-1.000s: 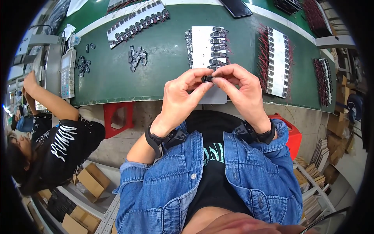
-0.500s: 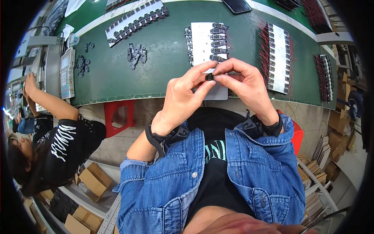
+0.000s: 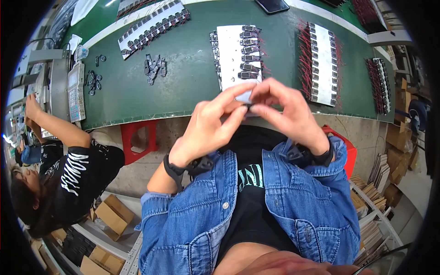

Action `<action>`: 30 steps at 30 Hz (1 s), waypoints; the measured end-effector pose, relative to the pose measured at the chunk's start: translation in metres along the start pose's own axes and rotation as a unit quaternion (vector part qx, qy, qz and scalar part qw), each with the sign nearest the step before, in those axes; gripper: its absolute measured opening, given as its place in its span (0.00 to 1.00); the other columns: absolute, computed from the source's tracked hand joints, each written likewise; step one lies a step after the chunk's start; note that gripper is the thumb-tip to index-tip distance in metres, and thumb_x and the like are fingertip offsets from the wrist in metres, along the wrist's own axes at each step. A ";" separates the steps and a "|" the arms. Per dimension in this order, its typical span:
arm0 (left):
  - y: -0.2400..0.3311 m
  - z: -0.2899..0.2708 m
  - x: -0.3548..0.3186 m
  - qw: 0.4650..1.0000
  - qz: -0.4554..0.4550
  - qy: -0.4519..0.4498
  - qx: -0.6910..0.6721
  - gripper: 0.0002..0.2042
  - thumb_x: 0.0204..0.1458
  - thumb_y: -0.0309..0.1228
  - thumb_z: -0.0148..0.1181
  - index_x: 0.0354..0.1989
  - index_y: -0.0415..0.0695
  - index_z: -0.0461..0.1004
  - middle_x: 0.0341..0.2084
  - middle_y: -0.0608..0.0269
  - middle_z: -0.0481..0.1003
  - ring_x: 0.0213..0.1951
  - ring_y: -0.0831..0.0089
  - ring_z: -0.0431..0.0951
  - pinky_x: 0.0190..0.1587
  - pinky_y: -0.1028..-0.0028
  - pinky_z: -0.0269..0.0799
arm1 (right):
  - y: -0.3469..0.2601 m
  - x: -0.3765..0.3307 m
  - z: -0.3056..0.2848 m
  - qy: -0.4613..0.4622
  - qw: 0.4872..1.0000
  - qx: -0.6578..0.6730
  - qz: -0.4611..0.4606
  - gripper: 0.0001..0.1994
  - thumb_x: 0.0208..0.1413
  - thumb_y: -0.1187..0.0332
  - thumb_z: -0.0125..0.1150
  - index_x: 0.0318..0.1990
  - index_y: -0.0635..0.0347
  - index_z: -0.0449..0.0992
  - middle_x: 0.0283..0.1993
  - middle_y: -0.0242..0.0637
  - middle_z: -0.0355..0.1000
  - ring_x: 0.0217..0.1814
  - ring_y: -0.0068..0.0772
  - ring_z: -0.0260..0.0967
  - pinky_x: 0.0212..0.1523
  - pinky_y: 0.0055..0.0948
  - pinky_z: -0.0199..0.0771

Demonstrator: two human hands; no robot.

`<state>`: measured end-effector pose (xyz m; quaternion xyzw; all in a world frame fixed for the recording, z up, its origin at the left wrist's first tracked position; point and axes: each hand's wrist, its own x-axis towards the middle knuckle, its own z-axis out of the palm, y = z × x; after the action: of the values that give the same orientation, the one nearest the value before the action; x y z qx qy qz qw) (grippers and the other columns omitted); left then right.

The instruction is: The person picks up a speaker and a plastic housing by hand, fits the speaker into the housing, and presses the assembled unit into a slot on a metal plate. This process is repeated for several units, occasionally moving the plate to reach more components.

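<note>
Fingertips of my left hand (image 3: 208,121) and my right hand (image 3: 289,112) meet at the table's near edge, pinching a small black part (image 3: 249,107) between them. Most of that part is hidden by the fingers, so its exact kind does not show. Just beyond my hands lies a white board (image 3: 228,55) with small black modules (image 3: 250,49) along both long sides, thin red wires sticking out at its right. My fingers overlap the board's near end.
Loose black pieces (image 3: 155,68) lie left of the board on the green table (image 3: 192,87). More wired boards (image 3: 324,64) stand right and far left (image 3: 153,27). A phone (image 3: 272,5) is at the back. A co-worker (image 3: 75,169) sits left, near a keypad device (image 3: 75,94).
Both hands have come nearer to my body with the small black part, which is now more covered by my fingers. The view has shifted slightly.
</note>
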<state>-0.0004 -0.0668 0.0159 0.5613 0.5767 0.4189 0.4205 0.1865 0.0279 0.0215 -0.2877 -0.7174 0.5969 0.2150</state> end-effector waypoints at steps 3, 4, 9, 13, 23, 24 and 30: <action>0.006 0.003 -0.003 0.998 -0.054 -0.013 -0.007 0.20 0.52 0.23 0.61 0.55 0.45 0.72 0.29 0.52 0.81 0.29 0.57 0.83 0.34 0.67 0.77 | -0.002 -0.012 0.005 -0.017 0.999 -0.034 0.022 0.07 0.54 0.79 0.63 0.41 0.66 0.76 0.38 0.36 0.74 0.44 0.25 0.74 0.44 0.26 0.76; 0.009 0.004 -0.004 0.996 -0.088 -0.011 0.012 0.18 0.52 0.23 0.62 0.52 0.45 0.73 0.29 0.54 0.81 0.28 0.58 0.82 0.34 0.67 0.77 | 0.000 -0.012 0.006 -0.017 0.999 -0.034 0.023 0.07 0.54 0.79 0.63 0.41 0.66 0.76 0.38 0.36 0.74 0.44 0.25 0.74 0.44 0.26 0.76; -0.013 0.009 0.013 0.959 0.110 0.089 0.245 0.09 0.50 0.25 0.65 0.39 0.44 0.77 0.28 0.63 0.79 0.28 0.66 0.78 0.30 0.70 0.75 | 0.014 -0.002 0.007 0.074 0.988 -0.131 -0.037 0.07 0.51 0.80 0.65 0.38 0.64 0.78 0.37 0.38 0.75 0.40 0.31 0.75 0.39 0.29 0.76; -0.021 0.003 0.017 0.918 0.170 0.096 0.345 0.08 0.45 0.26 0.70 0.34 0.45 0.80 0.28 0.66 0.76 0.28 0.69 0.77 0.29 0.73 0.73 | 0.024 0.012 0.009 0.090 0.962 -0.238 -0.098 0.09 0.49 0.79 0.65 0.39 0.62 0.78 0.37 0.39 0.75 0.40 0.37 0.74 0.39 0.32 0.74; -0.026 0.009 0.031 0.873 0.187 0.152 0.424 0.06 0.47 0.28 0.67 0.33 0.46 0.77 0.30 0.67 0.73 0.33 0.71 0.75 0.29 0.72 0.73 | 0.029 0.016 0.003 0.207 0.930 -0.276 -0.127 0.09 0.50 0.80 0.64 0.39 0.61 0.79 0.39 0.40 0.75 0.40 0.40 0.73 0.40 0.32 0.74; -0.025 0.009 0.033 0.874 0.187 0.156 0.421 0.06 0.47 0.28 0.67 0.33 0.46 0.77 0.30 0.67 0.73 0.33 0.71 0.75 0.29 0.73 0.73 | 0.029 0.016 0.001 0.206 0.930 -0.275 -0.128 0.09 0.50 0.80 0.64 0.39 0.61 0.79 0.39 0.40 0.75 0.40 0.40 0.73 0.40 0.32 0.74; -0.025 0.012 0.037 0.880 0.200 0.144 0.406 0.09 0.45 0.26 0.69 0.36 0.45 0.79 0.32 0.67 0.76 0.31 0.70 0.77 0.30 0.71 0.74 | 0.022 0.013 -0.005 0.201 0.936 -0.272 -0.094 0.08 0.53 0.80 0.63 0.40 0.62 0.79 0.38 0.39 0.75 0.39 0.34 0.73 0.38 0.29 0.73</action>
<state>0.0031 -0.0301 -0.0125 0.7193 0.6262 0.2998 -0.0246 0.1840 0.0433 0.0002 -0.3810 -0.8178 0.2856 0.3233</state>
